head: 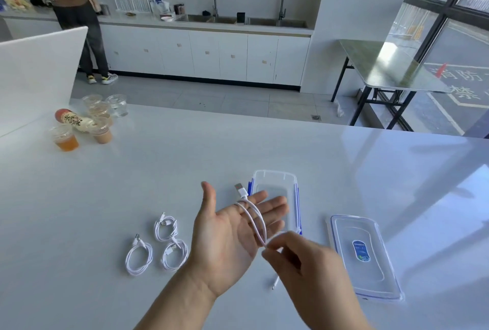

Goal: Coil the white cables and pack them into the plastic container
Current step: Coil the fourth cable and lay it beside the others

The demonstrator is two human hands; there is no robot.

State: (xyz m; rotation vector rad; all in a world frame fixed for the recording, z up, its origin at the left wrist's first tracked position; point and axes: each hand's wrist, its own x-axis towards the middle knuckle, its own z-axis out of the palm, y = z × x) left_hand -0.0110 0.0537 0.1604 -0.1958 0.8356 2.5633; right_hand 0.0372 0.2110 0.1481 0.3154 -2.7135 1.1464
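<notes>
My left hand (227,234) is raised palm up over the white table, fingers spread. A white cable (255,220) loops across those fingers, and its USB plug (240,189) sticks up past them. My right hand (299,263) pinches the same cable just below the left fingers. The cable's small end (275,282) hangs down near the table. Three coiled white cables (165,226) (139,257) (174,253) lie on the table left of my hands. The clear plastic container (289,179) with blue clips sits behind my fingers. Its clear lid (370,276) lies flat to the right.
Several plastic cups of drink (66,139) and a bottle lying on its side (72,119) stand at the table's far left, beside a white partition (34,65). A person (74,12) stands at the kitchen counter far behind. A folding table (383,68) stands by the window.
</notes>
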